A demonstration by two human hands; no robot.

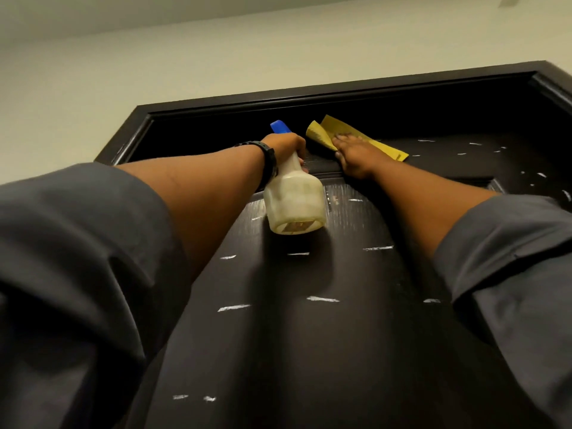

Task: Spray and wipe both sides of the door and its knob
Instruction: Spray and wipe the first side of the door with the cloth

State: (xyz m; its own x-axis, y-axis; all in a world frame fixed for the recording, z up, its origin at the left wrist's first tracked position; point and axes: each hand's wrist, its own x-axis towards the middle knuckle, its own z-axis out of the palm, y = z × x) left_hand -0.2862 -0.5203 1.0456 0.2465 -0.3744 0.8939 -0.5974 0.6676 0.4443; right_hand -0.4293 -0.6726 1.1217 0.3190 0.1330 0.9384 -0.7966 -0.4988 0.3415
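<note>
Up near the top of the door [309, 335], pressing a yellow cloth [328, 128] flat against the dark surface with the right hand [356, 156], fingers straight and spread over the fabric, not curled round it. Lies creased, one corner folded up past the fingertips and a strip trailing out to the right. Just to its left, gripping the neck of a spray bottle [294, 199] in the left hand [286, 147], fingers wrapped firmly below the blue trigger head [280, 126]. Hangs base toward the camera, cloudy whitish plastic gone yellowish, close over the door face; cannot tell whether touching it. Wearing a black band [269, 162] on the left wrist and grey sleeves [77, 274] bunched at both elbows.

Seen from below, rising steeply away and filling the lower and middle view. Looks almost black-brown, matte, with fine grain showing on the panel and a raised moulding [322, 174] crossing just under both hands. Carries short white streaks [322, 299] and flecks scattered over the whole face, thickest toward the upper right. Shows a soft shadow of the bottle below its base. Stands under a matching dark frame [309, 94], set in a cream wall [185, 72] below a pale ceiling [93, 13].
</note>
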